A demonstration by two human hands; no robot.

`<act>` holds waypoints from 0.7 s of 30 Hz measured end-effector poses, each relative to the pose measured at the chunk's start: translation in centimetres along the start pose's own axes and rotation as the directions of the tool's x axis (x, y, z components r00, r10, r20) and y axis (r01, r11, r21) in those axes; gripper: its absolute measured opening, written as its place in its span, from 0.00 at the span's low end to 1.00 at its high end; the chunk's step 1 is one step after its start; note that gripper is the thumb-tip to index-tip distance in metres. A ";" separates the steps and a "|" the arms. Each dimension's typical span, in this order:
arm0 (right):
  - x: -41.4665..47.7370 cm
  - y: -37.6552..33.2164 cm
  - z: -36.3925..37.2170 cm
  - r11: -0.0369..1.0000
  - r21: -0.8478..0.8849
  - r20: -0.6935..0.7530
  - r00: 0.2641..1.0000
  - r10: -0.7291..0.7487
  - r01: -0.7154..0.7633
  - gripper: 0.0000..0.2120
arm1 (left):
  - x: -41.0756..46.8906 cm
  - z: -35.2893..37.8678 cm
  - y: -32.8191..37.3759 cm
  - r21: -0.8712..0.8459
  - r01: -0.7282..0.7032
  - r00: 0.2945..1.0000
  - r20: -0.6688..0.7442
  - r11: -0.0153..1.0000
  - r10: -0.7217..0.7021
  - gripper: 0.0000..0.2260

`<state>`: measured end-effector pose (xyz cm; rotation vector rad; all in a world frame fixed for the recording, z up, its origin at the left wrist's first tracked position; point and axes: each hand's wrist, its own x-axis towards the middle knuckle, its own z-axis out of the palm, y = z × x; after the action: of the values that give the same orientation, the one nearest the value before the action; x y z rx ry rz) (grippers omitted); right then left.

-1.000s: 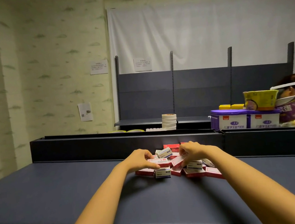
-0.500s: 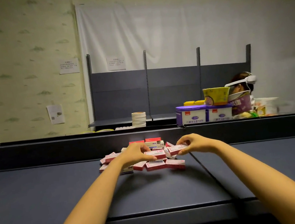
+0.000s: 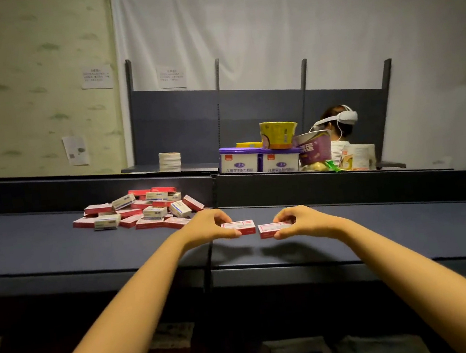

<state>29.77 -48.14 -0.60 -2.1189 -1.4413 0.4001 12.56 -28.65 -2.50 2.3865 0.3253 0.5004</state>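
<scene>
My left hand (image 3: pixel 207 227) pinches a small red-and-white box (image 3: pixel 243 227) between thumb and fingers, just above the dark blue shelf top (image 3: pixel 60 254). My right hand (image 3: pixel 298 221) pinches a second red-and-white box (image 3: pixel 269 229) the same way. The two boxes lie end to end with a narrow gap between them. A loose pile of several similar red and white boxes (image 3: pixel 143 211) sits on the shelf top to the left, behind my left hand.
A dark raised back rail (image 3: pixel 343 187) runs behind the shelf top. Beyond it stand purple-lidded tubs (image 3: pixel 259 160), a yellow bowl (image 3: pixel 277 133), a stack of white rolls (image 3: pixel 169 161), and a person wearing a white headset (image 3: pixel 339 123).
Both hands have come away from the pile to the right, each carrying one red-and-white box. The view has swung right, so the pile now lies to the left.
</scene>
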 end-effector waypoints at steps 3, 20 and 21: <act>-2.3 2.0 -0.5 1.000 0.004 0.034 0.999 -0.006 0.006 0.14 | -0.8 2.9 2.7 -0.030 0.059 0.998 0.040 0.998 -0.058 0.16; -5.0 5.7 0.4 0.999 0.037 0.045 0.998 0.034 -0.036 0.14 | -2.2 6.8 4.1 0.089 0.117 0.989 0.079 0.989 -0.124 0.18; -5.1 5.7 0.6 0.999 0.039 0.037 0.999 0.034 -0.035 0.14 | -2.2 7.0 4.2 0.092 0.115 0.989 0.079 0.989 -0.122 0.18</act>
<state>31.88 -54.25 -4.71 -2.1179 -1.4070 0.4783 14.03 -36.47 -5.26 2.4470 0.4564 0.3365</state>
